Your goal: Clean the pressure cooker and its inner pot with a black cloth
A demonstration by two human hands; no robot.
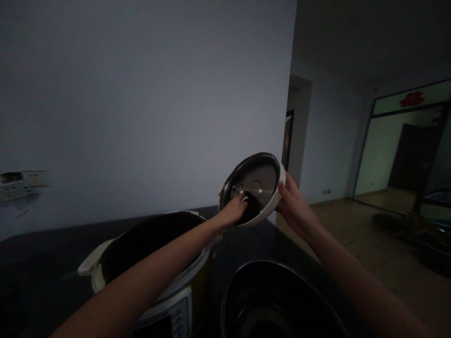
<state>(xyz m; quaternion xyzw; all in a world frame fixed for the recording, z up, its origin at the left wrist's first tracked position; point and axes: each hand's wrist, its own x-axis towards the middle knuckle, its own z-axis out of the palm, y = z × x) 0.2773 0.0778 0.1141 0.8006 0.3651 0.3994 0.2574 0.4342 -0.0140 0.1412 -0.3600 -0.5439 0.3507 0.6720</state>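
A round pressure cooker lid (268, 178) with a pale rim is tilted up, its metal underside facing me. My right hand (291, 199) is closed on the lid's right edge, thumb on the rim. My left hand (235, 209) reaches across to the lid's underside with its fingers bent together. By its fingertips are a small whitish bit and a dark patch; whether this is a cloth or a reflection I cannot make out. Below my left forearm stands the uncovered electric pressure cooker (183, 277), with pale handles and a control panel. Its inside is dark.
A large black bowl or pan (278, 300) sits right of the cooker on the dark countertop (243, 241). Behind rises a pale wall (158, 117), with sockets (35, 178) at left. Beyond the counter's right edge are a wooden floor (338, 225) and a glass partition (384, 150).
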